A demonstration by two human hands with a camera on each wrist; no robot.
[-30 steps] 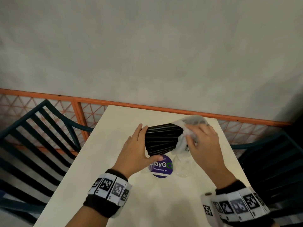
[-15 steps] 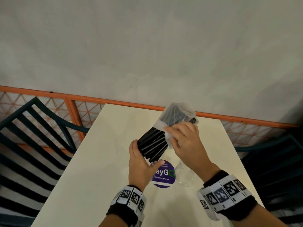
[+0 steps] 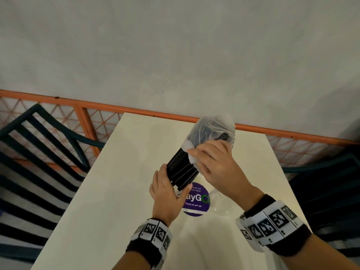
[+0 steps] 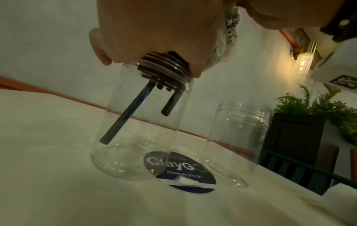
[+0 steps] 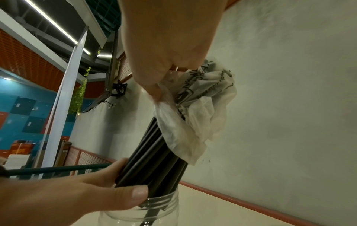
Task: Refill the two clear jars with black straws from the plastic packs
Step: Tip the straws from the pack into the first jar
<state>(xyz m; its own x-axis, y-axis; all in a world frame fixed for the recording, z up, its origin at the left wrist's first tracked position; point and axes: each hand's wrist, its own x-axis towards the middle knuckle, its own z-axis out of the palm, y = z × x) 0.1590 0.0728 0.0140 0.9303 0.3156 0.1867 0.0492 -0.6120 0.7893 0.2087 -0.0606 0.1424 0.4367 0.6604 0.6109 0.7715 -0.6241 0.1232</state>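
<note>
A bundle of black straws (image 3: pixel 182 171) stands tilted, its lower end over the mouth of the left clear jar (image 4: pixel 142 122). My left hand (image 3: pixel 167 189) grips the bundle's lower end (image 5: pixel 154 171) at the jar's rim. The upper end is still inside a crumpled plastic pack (image 3: pixel 211 131), and my right hand (image 3: pixel 214 162) pinches that pack (image 5: pixel 195 116). Two straws (image 4: pixel 125 113) have slid down into the left jar. The second clear jar (image 4: pixel 235 137) stands upright beside it on the right with nothing in it.
Both jars stand on a white table (image 3: pixel 109 191) by a round purple sticker (image 3: pixel 196 201). Dark slatted chairs (image 3: pixel 39 158) flank the table. An orange rail (image 3: pixel 136 110) and a grey wall lie behind. A potted plant (image 4: pixel 316 113) is at the far right.
The bundle has swung from lying level to steeply tilted, and its lower end has come down onto the left jar's mouth. Both hands kept their hold and moved with it.
</note>
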